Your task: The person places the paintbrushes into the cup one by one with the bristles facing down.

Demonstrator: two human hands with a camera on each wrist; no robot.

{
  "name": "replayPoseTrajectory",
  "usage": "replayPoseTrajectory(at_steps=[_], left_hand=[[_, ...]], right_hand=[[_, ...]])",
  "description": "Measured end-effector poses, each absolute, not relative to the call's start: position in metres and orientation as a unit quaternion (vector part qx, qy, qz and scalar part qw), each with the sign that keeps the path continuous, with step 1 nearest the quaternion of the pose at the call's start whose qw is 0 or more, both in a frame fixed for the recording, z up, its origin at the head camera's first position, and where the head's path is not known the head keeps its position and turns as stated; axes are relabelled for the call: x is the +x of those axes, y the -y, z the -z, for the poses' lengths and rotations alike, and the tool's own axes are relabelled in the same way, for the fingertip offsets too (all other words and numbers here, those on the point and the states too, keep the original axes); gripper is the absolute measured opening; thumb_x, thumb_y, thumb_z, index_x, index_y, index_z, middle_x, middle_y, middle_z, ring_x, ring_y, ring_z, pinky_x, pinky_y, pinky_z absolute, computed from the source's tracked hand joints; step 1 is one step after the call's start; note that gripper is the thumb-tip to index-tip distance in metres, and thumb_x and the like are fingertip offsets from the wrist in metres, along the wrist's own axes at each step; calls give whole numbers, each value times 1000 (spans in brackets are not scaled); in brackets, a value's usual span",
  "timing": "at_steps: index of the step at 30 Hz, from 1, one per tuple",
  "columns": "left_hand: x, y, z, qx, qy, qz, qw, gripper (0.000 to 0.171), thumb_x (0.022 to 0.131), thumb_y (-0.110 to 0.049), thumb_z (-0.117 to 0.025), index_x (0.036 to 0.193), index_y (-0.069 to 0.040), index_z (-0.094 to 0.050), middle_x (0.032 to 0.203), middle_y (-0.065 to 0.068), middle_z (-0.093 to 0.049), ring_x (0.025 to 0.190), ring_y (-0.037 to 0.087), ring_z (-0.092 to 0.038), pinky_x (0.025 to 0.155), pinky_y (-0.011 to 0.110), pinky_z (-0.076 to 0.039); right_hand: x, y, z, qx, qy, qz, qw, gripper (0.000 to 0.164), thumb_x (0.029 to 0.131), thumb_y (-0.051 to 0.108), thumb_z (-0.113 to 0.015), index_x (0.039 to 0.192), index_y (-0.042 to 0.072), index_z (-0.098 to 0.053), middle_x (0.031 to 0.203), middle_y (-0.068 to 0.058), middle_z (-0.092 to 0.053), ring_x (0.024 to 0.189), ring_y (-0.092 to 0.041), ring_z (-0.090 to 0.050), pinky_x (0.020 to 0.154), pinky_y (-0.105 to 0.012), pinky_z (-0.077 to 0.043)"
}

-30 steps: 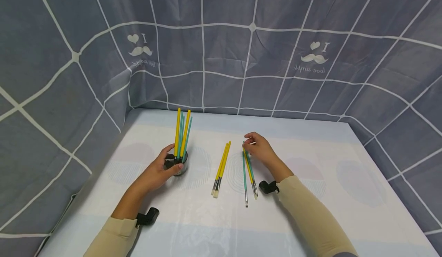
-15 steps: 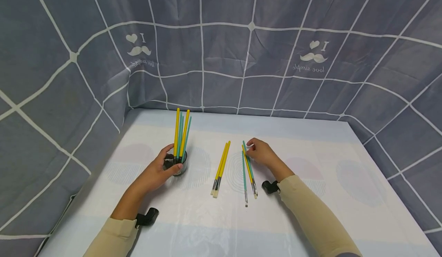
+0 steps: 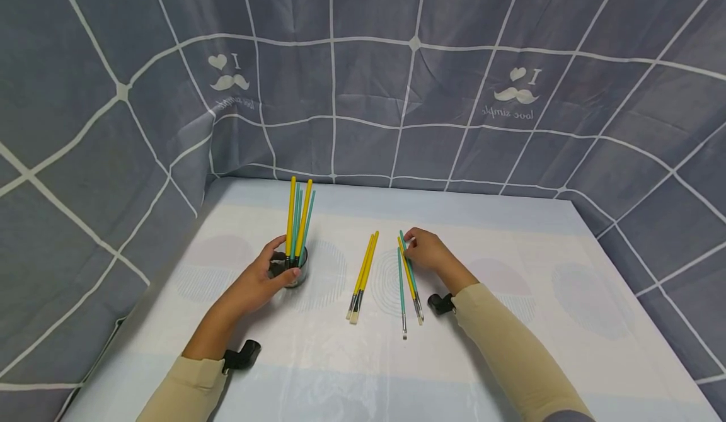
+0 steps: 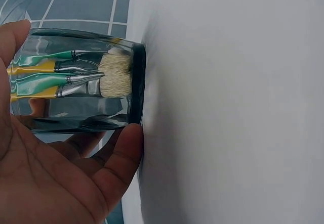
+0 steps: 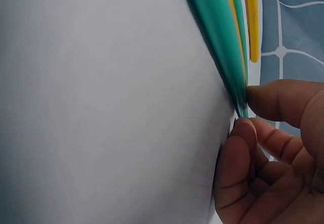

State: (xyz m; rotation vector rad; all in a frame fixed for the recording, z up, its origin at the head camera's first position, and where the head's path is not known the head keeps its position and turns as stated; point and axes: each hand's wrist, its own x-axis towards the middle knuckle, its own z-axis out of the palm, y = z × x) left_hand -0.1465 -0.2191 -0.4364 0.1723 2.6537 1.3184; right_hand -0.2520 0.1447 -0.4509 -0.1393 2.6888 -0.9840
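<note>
In the head view my left hand (image 3: pixel 255 286) grips a clear drinking glass (image 4: pixel 76 114), thumb on one side and fingers round the other. Several yellow and green paintbrushes (image 3: pixel 291 220) stand in it, bristles down, as the left wrist view shows. To the right, my right hand (image 3: pixel 428 250) is at the handle end of a green paintbrush (image 5: pixel 215 27), pinching it between thumb and fingertips. That brush lies against a yellow paintbrush (image 3: pixel 406 277), with a thinner green paintbrush (image 3: pixel 402 293) just left of them. All three lie on the table, bristles toward me.
Two yellow paintbrushes (image 3: pixel 367 264) lie side by side between the hands, bristles toward me. The white table (image 3: pixel 340 378) has pale printed circles. Grey gridded cloth (image 3: pixel 368 82) hangs behind it and along both sides.
My right hand has come down and slightly right, and its fingers have closed on the green paintbrush's handle end. The left hand and glass stay in place.
</note>
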Motion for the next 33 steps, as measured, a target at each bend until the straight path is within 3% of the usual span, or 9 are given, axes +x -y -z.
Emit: replayPoseTrajectory(at_steps=[18, 27, 33], left_hand=[[-146, 220, 436, 62, -893, -438, 84, 82, 96, -51, -61, 158, -24, -14, 152, 26, -32, 138, 47, -33, 101, 68, -32], [-147, 220, 436, 63, -892, -441, 81, 82, 96, -51, -62, 158, -23, -15, 153, 26, -31, 137, 48, -33, 101, 68, -32], [-146, 219, 434, 63, -890, -442, 86, 84, 96, -50, -62, 158, -22, -14, 153, 27, -30, 137, 48, -32, 101, 69, -32]], right_hand=[[-255, -141, 451, -31, -942, 309, 125, 25, 89, 10, -68, 114, 5, -62, 102, -10, -62, 85, -24, -56, 72, -35, -46], [-253, -136, 443, -66, -955, 262, 119, 26, 91, 11, -66, 115, 1, -61, 90, -11, -63, 74, -23, -56, 65, -35, -46], [-255, -140, 444, -46, -945, 297, 131, 26, 92, 12, -65, 115, 3, -62, 96, -12, -62, 72, -21, -56, 63, -32, -46]])
